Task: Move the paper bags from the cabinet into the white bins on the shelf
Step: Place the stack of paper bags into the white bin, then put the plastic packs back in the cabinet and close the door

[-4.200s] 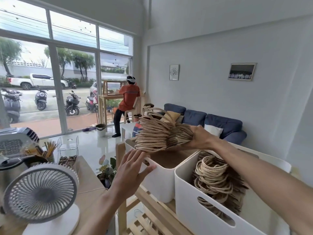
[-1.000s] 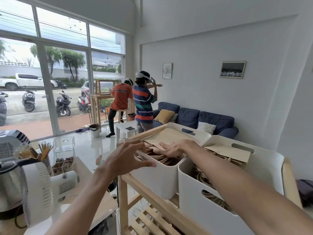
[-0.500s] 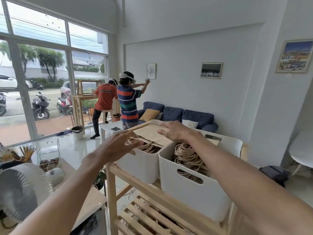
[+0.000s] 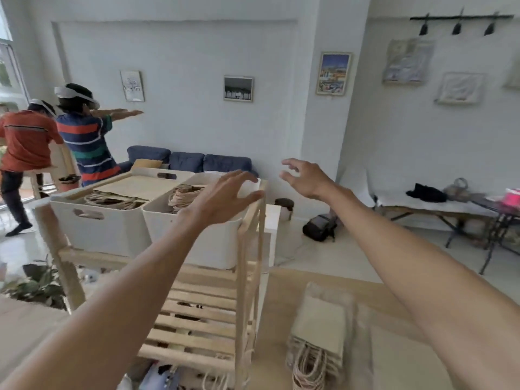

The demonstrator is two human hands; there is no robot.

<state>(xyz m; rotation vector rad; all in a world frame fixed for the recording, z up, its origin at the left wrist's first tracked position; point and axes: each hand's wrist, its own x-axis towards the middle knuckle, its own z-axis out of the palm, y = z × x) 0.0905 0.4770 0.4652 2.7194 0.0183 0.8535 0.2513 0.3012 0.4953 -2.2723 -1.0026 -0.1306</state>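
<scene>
Two white bins stand side by side on top of a wooden slatted shelf (image 4: pixel 247 249). The left bin (image 4: pixel 112 229) and the right bin (image 4: pixel 180 232) both hold brown paper bags (image 4: pixel 118 197) with twisted rope handles. My left hand (image 4: pixel 225 192) hovers open over the right bin's near corner, holding nothing. My right hand (image 4: pixel 305 178) is open in the air to the right of the shelf, fingers spread. A stack of flat paper bags (image 4: pixel 320 330) lies on a wooden surface (image 4: pixel 394 319) at the lower right, below my right forearm.
Two people stand at the left, one (image 4: pixel 84 139) in a striped shirt with an arm stretched out, one (image 4: pixel 22 142) in orange. A blue sofa (image 4: pixel 197 161) is behind the bins. A black bag (image 4: pixel 319 226) lies on the floor; a bench (image 4: pixel 427 204) stands at right.
The view has swung to the right. My right hand has left the bins and moved right, empty. My left hand has shifted from the left bin's edge to over the right bin.
</scene>
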